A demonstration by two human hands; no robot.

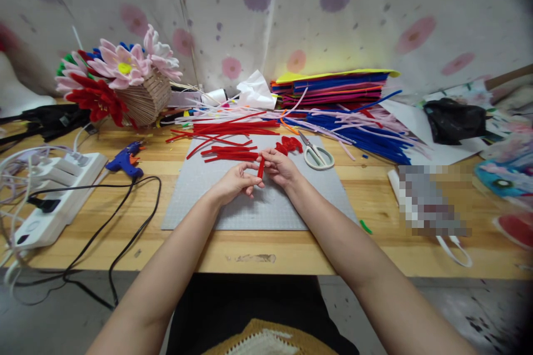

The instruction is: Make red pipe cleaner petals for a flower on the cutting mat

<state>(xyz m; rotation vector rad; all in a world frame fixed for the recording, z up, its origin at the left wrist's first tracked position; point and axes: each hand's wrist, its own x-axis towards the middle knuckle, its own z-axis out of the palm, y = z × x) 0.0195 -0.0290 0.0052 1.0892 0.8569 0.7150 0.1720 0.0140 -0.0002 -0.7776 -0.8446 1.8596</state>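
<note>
The wooden table (200,252) is being used as the work surface, and the grey gridded mat (233,219) on it is being worked over. The left hand (235,182) and the right hand (281,166) are being held just above the mat, close together, with neither hand being clenched. Scissors (312,147) are being left free on the mat's far right side, beyond the right hand. Straight red strips (231,150) are being laid out beyond the left hand, and curled red pieces (293,145) are being grouped beside the scissors. Between the hands, a short red piece (261,168) is being held almost upright, its near end being pinched by the left thumb and finger, its far end being gripped by the right fingertips. For a good result, the fuzzy pile is probably being best spared by a light pinch, and twisting is likely being limited by both ends being lined up. Whether the piece is being bent, pressed or merely steadied is not being shown clearly enough to tell
</note>
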